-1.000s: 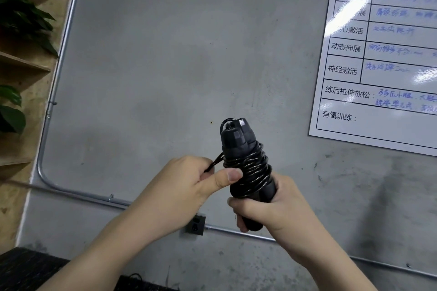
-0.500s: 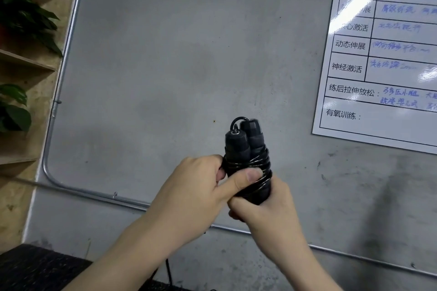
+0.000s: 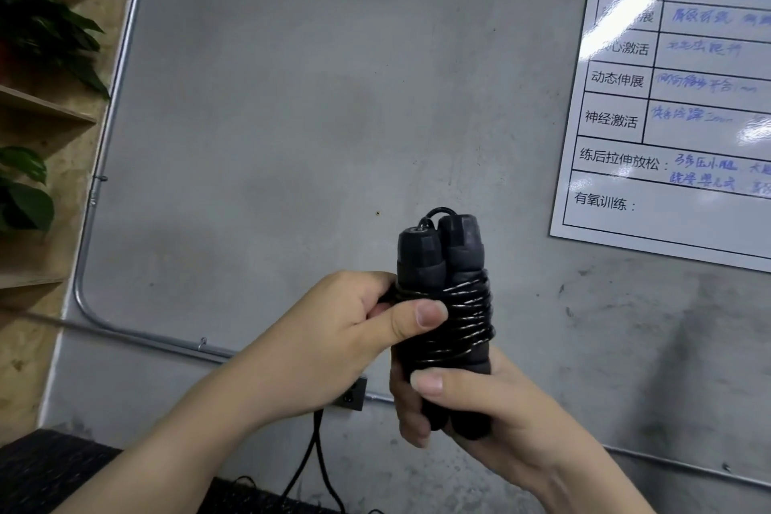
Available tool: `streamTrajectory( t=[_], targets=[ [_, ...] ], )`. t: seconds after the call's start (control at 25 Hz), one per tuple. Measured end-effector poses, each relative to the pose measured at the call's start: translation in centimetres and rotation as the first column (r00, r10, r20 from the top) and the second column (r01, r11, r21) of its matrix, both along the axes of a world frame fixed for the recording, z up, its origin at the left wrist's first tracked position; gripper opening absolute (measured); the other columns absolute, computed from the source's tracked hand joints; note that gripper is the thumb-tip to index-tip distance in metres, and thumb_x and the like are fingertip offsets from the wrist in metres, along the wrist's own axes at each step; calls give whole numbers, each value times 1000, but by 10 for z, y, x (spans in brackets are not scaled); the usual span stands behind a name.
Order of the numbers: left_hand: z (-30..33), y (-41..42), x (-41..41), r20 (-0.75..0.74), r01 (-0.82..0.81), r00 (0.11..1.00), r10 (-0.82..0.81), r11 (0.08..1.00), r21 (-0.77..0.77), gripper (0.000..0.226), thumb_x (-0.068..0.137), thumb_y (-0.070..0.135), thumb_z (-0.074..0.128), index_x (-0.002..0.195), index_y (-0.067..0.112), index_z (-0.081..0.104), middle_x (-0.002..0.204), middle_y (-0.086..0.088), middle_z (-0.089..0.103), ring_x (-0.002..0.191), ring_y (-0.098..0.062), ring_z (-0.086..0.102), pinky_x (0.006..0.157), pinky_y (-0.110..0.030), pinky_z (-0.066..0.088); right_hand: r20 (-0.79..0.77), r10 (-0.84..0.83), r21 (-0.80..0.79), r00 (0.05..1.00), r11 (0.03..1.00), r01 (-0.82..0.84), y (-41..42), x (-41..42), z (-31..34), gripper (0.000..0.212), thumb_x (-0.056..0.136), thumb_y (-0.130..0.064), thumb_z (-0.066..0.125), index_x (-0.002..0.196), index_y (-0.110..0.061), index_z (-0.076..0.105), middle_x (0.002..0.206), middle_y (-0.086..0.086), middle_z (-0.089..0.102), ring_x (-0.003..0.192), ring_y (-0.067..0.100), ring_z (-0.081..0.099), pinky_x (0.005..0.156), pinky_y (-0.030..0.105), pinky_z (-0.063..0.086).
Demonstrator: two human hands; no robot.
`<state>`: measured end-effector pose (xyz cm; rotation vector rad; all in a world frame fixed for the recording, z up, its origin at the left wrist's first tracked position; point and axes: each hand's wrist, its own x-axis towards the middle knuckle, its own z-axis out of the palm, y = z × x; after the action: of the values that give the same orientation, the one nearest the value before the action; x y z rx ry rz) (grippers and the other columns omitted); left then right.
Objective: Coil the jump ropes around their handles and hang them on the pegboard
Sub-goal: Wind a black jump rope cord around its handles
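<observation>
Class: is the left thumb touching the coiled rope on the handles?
Touching. The head view shows the left hand's thumb pressed flat on the coiled rope around the handles.

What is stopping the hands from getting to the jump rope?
Nothing visible. The right hand already grips the paired handles low down, and the left hand pinches the coiled rope with its thumb.
</observation>
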<state>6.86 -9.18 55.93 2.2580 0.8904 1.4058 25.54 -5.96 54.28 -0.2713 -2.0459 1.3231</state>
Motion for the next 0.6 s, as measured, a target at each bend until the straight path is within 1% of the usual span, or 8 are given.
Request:
streamTrajectory(
  t=[0.08, 0.16, 0.24, 0.28, 0.32, 0.36, 0.48, 0.6],
  targets=[
    [-1, 3, -1, 9, -12, 1000, 12, 1000, -17, 63, 83, 77, 58, 110, 22, 73, 105, -3, 78, 106, -21, 72, 99, -48, 53, -20, -81, 25, 997, 996, 81, 0, -5, -3, 36, 77, -18, 74, 86, 10, 54, 63, 11, 48, 55, 24, 42, 54, 35, 32],
    [-1, 7, -5, -36, -122, 992, 121, 992, -21, 86, 71, 94, 53, 109, 19, 72, 104, 0, 77, 104, -21, 72, 98, -49, 52, -16, -252, 163, 968, 954, 251, -1, -7, -2, 25, 77, -18, 72, 65, -8, 54, 55, 11, 46, 52, 20, 40, 53, 27, 32],
    [0, 13, -12, -125, -347, 931, 343, 938, -10, 112, 51, 111, 37, 92, 11, 68, 78, 1, 70, 77, -22, 66, 80, -41, 54, -38, -351, 212, 936, 912, 351, -2, -7, 0, 25, 77, -20, 69, 60, -18, 51, 53, 7, 44, 51, 18, 37, 50, 21, 32],
    [-1, 12, -14, -173, -442, 884, 434, 897, -7, 114, 42, 115, 29, 77, 11, 61, 60, 7, 56, 60, -20, 53, 66, -34, 47, -48, -380, 213, 924, 900, 381, -3, -8, 1, 25, 76, -21, 69, 59, -21, 51, 54, 6, 43, 52, 18, 36, 50, 23, 32],
    [0, 10, -13, -202, -505, 845, 496, 863, 4, 108, 36, 116, 25, 65, 14, 49, 52, 10, 41, 53, -16, 39, 58, -32, 36, -56, -402, 218, 914, 889, 404, -4, -8, 1, 25, 76, -22, 69, 59, -22, 51, 56, 5, 42, 54, 19, 35, 51, 26, 31],
    [1, 7, -12, -208, -540, 822, 530, 841, 6, 102, 33, 115, 23, 60, 18, 38, 49, 11, 32, 51, -14, 31, 56, -33, 29, -62, -431, 230, 900, 872, 433, -3, -9, 0, 25, 76, -22, 69, 60, -21, 49, 58, 4, 41, 57, 19, 34, 53, 30, 30],
    [4, 4, -13, -166, -586, 795, 584, 809, 43, 99, 32, 114, 28, 62, 19, 29, 50, 9, 25, 51, -13, 24, 56, -34, 24, -53, -490, 272, 870, 831, 485, 1, -7, 1, 30, 78, -21, 69, 65, -10, 44, 62, 4, 37, 61, 20, 31, 57, 36, 27],
    [5, -2, -11, -124, -605, 781, 613, 790, 96, 91, 50, 107, 38, 64, 18, 27, 52, 7, 25, 46, -12, 30, 53, -33, 20, -71, -542, 271, 837, 797, 540, 1, -6, 3, 35, 86, -14, 72, 62, -18, 46, 59, -2, 36, 60, 17, 30, 54, 31, 27]
  ],
)
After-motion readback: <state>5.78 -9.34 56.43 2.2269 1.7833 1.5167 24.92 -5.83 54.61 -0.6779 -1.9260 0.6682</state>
